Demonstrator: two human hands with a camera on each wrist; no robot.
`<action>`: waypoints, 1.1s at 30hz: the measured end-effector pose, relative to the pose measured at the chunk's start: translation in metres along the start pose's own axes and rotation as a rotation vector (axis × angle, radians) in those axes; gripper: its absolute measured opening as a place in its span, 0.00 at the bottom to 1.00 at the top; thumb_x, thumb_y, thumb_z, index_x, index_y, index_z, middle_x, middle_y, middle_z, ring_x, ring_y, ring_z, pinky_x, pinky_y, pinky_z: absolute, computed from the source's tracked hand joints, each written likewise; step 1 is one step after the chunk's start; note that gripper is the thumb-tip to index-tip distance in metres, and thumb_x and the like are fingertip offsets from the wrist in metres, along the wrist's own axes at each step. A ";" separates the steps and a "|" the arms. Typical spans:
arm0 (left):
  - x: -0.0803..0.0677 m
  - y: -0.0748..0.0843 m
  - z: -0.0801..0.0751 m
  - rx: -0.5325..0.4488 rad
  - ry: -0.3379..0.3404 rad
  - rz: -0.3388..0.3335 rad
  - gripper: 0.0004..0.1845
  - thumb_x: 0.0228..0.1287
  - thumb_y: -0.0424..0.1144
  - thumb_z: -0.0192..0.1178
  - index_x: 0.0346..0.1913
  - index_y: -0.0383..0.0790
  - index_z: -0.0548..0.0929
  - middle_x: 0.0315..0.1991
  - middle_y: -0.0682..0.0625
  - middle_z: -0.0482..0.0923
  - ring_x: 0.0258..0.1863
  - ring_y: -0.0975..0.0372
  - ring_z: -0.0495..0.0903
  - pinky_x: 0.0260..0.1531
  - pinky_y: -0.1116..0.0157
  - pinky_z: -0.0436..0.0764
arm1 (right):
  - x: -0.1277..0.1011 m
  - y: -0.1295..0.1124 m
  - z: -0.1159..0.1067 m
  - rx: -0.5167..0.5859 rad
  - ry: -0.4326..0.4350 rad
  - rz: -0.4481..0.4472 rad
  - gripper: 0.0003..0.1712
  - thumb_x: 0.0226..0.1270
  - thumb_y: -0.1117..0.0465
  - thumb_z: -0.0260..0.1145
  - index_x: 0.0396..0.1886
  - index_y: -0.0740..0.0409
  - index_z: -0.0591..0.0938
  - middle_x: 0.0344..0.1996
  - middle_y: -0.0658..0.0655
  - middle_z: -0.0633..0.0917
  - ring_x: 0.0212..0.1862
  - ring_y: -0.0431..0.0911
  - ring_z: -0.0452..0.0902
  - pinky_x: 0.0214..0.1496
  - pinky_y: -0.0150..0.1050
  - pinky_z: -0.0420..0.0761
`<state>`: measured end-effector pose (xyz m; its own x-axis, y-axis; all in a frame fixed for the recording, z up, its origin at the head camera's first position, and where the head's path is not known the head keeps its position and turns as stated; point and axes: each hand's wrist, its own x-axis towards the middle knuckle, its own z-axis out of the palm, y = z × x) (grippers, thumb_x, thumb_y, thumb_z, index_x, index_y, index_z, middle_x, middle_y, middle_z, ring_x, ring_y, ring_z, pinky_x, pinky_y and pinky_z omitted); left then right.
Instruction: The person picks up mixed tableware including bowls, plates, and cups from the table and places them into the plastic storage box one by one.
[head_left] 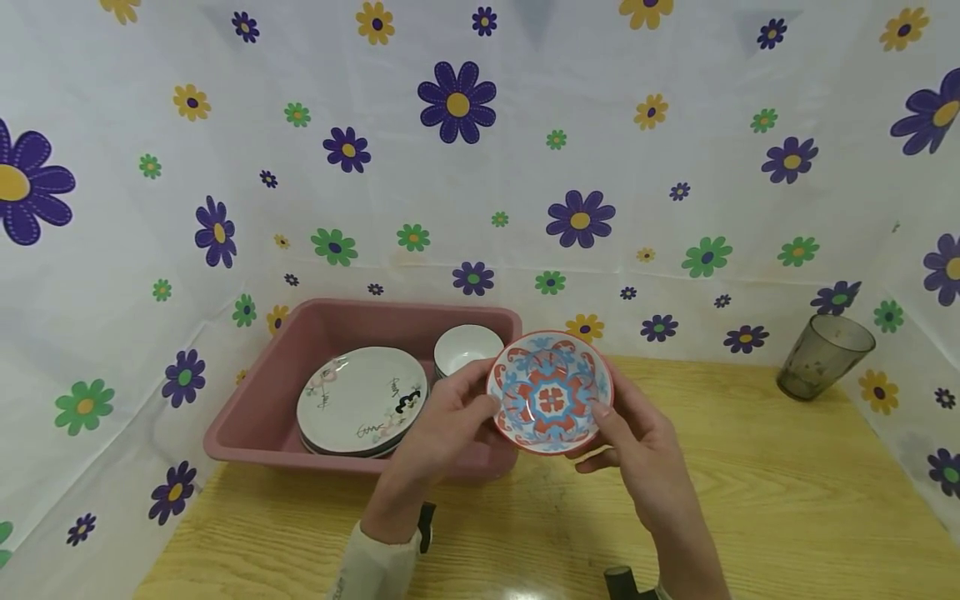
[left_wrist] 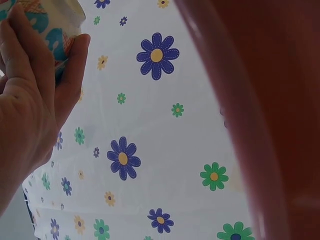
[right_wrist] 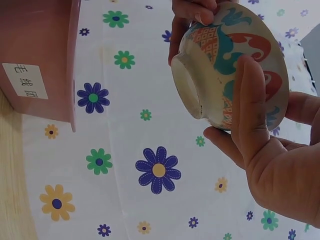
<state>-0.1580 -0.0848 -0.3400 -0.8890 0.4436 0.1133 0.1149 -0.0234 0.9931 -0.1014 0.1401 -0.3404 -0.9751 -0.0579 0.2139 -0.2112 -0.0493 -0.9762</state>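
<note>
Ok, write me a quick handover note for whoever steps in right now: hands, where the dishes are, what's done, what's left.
Left hand: grips the patterned bowl at its left rim.
Right hand: grips the same bowl from the right, fingers under its base.
The bowl is held tilted above the wooden table, just right of the pink tub.
Done: plates and a white bowl already sit in the tub.
Left: the patterned bowl is not yet set down; a grey cup stands at the far right.

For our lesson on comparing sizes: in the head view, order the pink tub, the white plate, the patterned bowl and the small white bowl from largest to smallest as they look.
1. Pink tub
2. White plate
3. Patterned bowl, though it is held nearer the camera, so its true rank against the plate is unsure
4. Small white bowl
</note>
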 end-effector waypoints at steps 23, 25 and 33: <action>0.003 0.001 -0.020 -0.024 0.196 0.000 0.23 0.73 0.28 0.44 0.70 0.36 0.67 0.53 0.36 0.78 0.40 0.55 0.83 0.37 0.59 0.86 | 0.001 0.009 0.016 -0.037 -0.091 0.040 0.30 0.76 0.66 0.54 0.76 0.52 0.64 0.67 0.63 0.72 0.32 0.50 0.86 0.33 0.44 0.86; 0.003 0.001 -0.022 -0.025 0.211 0.001 0.24 0.73 0.28 0.44 0.70 0.35 0.67 0.54 0.36 0.77 0.40 0.55 0.83 0.37 0.59 0.86 | 0.001 0.011 0.018 -0.039 -0.099 0.045 0.31 0.76 0.67 0.54 0.76 0.51 0.65 0.67 0.63 0.72 0.32 0.50 0.86 0.33 0.44 0.86; 0.004 -0.001 -0.031 -0.098 0.276 0.012 0.24 0.73 0.28 0.43 0.70 0.33 0.65 0.57 0.35 0.76 0.43 0.53 0.84 0.38 0.55 0.86 | 0.005 0.021 0.032 -0.066 -0.159 0.115 0.27 0.75 0.65 0.56 0.72 0.56 0.68 0.66 0.65 0.73 0.33 0.50 0.85 0.34 0.43 0.86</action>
<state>-0.1749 -0.1106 -0.3400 -0.9763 0.1828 0.1157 0.0948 -0.1195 0.9883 -0.1090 0.1071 -0.3588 -0.9712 -0.2167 0.0988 -0.1082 0.0321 -0.9936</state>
